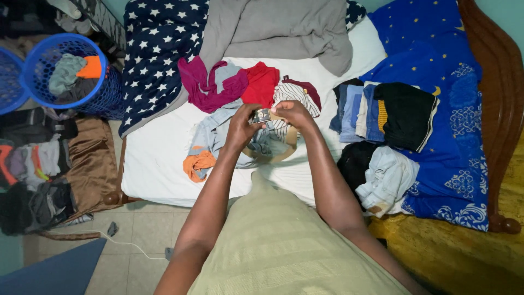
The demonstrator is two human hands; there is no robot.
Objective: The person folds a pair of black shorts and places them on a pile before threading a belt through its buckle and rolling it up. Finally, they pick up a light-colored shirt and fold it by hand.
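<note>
Am holding tan belt (284, 148) over bed (158, 158); left hand (242, 127) and right hand (292, 113) fingers both pinching its metal buckle (262, 116). Strap is looping down above loose clothes pile (229, 87). Folded stack (382, 114) is lying right.

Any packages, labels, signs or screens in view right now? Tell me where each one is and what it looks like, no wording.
No packages, signs or screens in view.
Nearest to a label: a small grey rectangular piece, gripped between the left hand and the right hand over the white sheet; too small to tell if it bears print.
</note>
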